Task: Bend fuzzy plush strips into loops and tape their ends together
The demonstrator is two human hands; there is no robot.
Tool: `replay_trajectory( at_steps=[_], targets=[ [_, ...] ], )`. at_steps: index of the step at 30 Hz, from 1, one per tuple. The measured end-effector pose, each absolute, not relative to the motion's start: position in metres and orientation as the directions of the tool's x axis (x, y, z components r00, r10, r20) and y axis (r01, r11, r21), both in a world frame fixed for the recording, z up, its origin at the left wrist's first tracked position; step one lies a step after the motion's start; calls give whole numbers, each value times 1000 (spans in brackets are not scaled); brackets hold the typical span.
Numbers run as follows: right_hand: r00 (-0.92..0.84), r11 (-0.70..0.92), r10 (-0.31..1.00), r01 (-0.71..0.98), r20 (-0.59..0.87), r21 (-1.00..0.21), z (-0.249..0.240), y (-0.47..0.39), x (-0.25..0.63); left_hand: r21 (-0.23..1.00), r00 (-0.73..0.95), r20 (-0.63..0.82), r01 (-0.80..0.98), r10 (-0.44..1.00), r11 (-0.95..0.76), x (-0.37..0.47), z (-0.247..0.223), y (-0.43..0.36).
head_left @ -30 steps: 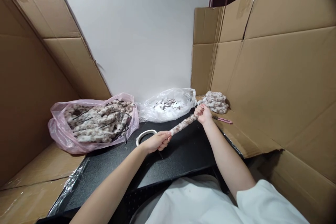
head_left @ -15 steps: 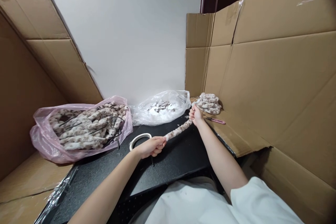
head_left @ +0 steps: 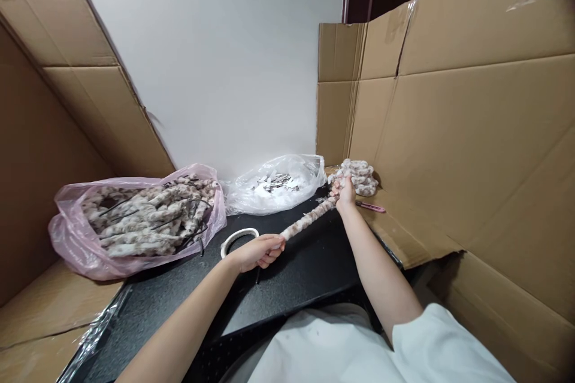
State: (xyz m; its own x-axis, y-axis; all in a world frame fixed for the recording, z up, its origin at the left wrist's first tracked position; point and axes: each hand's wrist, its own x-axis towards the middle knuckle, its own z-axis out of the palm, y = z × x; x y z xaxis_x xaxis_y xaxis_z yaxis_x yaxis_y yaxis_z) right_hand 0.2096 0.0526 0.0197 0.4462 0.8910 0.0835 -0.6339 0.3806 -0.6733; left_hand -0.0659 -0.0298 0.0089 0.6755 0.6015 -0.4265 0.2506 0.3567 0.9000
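A fluffy white-and-brown plush strip (head_left: 309, 219), twisted like a rope, stretches at a slant between my two hands above the black table. My left hand (head_left: 260, 252) is closed round its near end, and a short dark cord end hangs below that fist. My right hand (head_left: 344, 194) grips the strip farther up, fingers curled round it. Just behind my right hand lies a coiled heap of the same plush strip (head_left: 363, 178). A roll of white tape (head_left: 238, 233) lies beside my left hand, partly covered by it.
A pink plastic bag (head_left: 72, 239) full of plush strips with black cords stands at left. A clear bag (head_left: 309, 169) with white and dark scraps lies against the wall. Pink-handled thread snips (head_left: 372, 207) rest on cardboard at right. Tall cardboard sheets (head_left: 467, 143) flank both sides.
My right hand has shifted slightly right and away along the strip, so more of it shows between my hands. My left hand has stayed almost still.
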Motion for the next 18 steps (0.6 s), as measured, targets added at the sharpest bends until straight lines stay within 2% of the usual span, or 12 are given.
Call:
replay_trajectory(
  at_steps=[18],
  targets=[
    [490,420,868,-641,79,-643,11,57,268,912,665,-409,323,624,253,-72,18,-32]
  ],
)
